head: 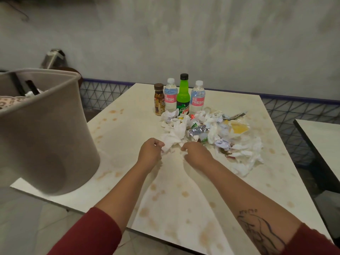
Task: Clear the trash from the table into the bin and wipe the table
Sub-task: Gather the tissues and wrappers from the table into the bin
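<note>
Now, with the left grip [150,153] and right grip [197,155] each pinching crumpled tissue [173,137] at the near edge of the trash pile [220,133] mid-frame on the tabletop [184,181], it seems best to bunch a tight handful before lifting toward the bin [46,126] at frame left.

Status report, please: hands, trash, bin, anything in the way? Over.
Left hand and right hand both pinching crumpled tissue. Trash pile on table, uncleared; bin at left corner. Four bottles stand behind pile.
</note>
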Action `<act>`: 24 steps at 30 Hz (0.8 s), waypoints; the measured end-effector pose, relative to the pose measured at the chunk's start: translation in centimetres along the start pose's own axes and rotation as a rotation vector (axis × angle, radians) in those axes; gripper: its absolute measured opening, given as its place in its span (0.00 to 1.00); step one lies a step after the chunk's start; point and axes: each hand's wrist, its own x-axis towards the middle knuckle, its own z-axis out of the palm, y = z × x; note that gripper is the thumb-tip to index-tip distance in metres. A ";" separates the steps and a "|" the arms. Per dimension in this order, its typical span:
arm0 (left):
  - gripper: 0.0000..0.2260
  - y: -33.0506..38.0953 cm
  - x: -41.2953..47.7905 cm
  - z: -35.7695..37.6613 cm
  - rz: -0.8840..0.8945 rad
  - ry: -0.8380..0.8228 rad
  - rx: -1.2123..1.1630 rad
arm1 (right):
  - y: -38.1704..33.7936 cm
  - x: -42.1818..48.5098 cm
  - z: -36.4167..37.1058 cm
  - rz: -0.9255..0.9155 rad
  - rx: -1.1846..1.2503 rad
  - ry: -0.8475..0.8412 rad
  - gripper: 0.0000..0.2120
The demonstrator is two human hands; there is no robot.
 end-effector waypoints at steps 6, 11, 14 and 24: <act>0.01 -0.1 0.2 -0.1 0.039 -0.041 0.047 | -1.3 -0.5 -2.3 0.029 0.401 0.211 0.09; 0.27 -0.1 0.0 0.3 0.099 -0.180 0.328 | -2.8 -0.6 -4.8 0.115 0.993 0.278 0.12; 0.23 0.0 0.1 0.9 0.145 -0.183 0.422 | -3.1 -0.8 -5.4 0.106 1.140 0.260 0.13; 0.07 2.6 -1.0 1.1 0.252 -0.109 0.365 | -3.8 -1.4 -3.7 -0.106 0.765 0.357 0.10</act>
